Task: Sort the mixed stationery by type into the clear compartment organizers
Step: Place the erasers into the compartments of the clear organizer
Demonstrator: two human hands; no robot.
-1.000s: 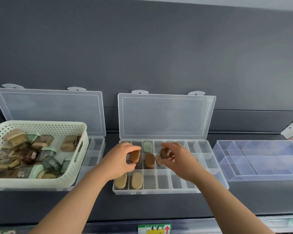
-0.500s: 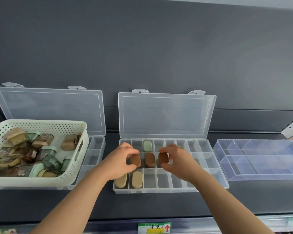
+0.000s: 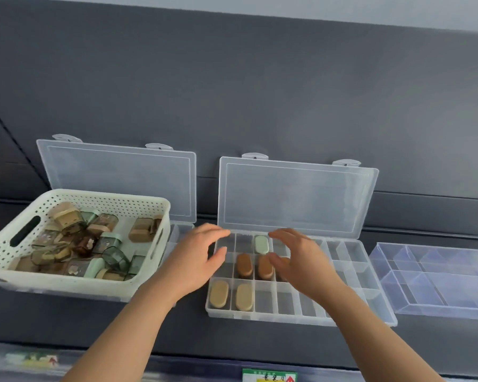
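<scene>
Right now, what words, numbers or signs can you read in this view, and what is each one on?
Green and yellow label, on the shelf's front edge, bottom centre: a few dark characters, too blurred to read, with a red up arrow beside them.
Second label, same edge, bottom left: too blurred to read.
Basket and clear boxes: no text that I can see.
</scene>
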